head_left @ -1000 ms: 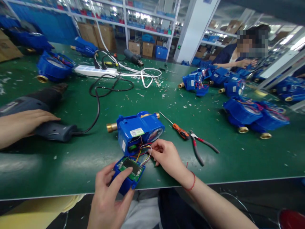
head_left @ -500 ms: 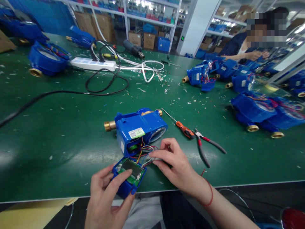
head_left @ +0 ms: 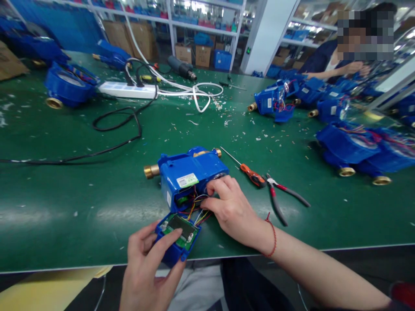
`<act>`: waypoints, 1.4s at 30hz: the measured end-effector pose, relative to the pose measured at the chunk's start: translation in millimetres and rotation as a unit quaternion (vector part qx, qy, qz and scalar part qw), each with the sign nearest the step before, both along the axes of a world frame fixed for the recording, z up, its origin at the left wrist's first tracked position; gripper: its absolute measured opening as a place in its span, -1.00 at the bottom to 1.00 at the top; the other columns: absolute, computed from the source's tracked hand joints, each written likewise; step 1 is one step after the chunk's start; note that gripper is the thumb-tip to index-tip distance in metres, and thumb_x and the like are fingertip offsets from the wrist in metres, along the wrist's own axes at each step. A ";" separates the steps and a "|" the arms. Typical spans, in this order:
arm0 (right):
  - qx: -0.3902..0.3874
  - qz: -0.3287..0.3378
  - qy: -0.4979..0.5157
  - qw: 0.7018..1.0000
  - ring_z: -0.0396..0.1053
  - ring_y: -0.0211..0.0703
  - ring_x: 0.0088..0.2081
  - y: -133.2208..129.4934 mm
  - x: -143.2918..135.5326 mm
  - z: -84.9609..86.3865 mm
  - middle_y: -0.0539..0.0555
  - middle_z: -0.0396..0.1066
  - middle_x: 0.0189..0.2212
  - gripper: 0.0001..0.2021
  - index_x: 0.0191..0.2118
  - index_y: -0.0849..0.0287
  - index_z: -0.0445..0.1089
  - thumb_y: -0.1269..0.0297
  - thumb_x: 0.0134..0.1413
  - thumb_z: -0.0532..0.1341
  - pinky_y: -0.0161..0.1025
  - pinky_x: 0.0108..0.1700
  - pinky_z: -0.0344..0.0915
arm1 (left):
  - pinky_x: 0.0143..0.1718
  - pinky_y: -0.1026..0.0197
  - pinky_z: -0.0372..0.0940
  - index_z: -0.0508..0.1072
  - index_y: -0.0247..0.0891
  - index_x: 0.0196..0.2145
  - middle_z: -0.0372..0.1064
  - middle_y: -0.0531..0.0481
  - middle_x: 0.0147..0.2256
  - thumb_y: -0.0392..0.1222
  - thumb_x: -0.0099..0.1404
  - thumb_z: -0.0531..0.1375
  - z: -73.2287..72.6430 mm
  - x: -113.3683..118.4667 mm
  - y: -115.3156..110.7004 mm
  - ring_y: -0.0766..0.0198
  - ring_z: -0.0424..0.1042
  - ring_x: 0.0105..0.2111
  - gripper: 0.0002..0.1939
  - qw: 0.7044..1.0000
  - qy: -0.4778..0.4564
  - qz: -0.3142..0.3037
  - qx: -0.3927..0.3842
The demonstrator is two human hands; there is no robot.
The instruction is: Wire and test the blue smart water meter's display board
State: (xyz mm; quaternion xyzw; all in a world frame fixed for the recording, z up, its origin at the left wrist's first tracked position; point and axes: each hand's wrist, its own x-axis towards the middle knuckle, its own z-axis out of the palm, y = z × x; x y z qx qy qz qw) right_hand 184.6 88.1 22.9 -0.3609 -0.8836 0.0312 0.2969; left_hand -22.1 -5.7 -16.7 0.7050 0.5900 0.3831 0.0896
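A blue water meter [head_left: 194,170] with brass threaded ends lies on the green bench, its box end open toward me. Thin coloured wires [head_left: 195,206] run from that opening to a green circuit board [head_left: 183,229] set in a blue cover [head_left: 173,252]. My left hand [head_left: 149,263] grips the cover at the bench edge, index finger resting on the board's dark display. My right hand [head_left: 231,211] is closed around some of the wires beside the opening; its fingertips partly hide them and the meter's round glass.
An orange screwdriver [head_left: 251,175] and red-and-grey pliers [head_left: 275,194] lie right of the meter. Behind are a white power strip [head_left: 128,90], a heat gun [head_left: 181,68] and a black cable [head_left: 113,149]. More blue meters [head_left: 348,142] stand at right, near a co-worker.
My right hand has moved forward and slightly left, pushing the wires closer to the meter's opening. My left hand still holds the cover. The black cable has shifted on the bench.
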 end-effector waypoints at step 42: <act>-0.221 -0.197 -0.095 0.950 0.47 0.09 -0.23 41.3 -16.0 -10.8 0.29 0.52 -0.28 -0.63 -0.33 0.30 0.50 0.05 0.23 0.19 -0.20 -0.34 0.08 | -0.21 0.13 0.42 0.46 -0.13 -0.14 0.17 -0.05 -0.09 -0.17 0.23 0.21 2.6 -10.8 27.8 0.16 0.43 -0.17 -0.78 1.000 0.027 -0.015 -0.001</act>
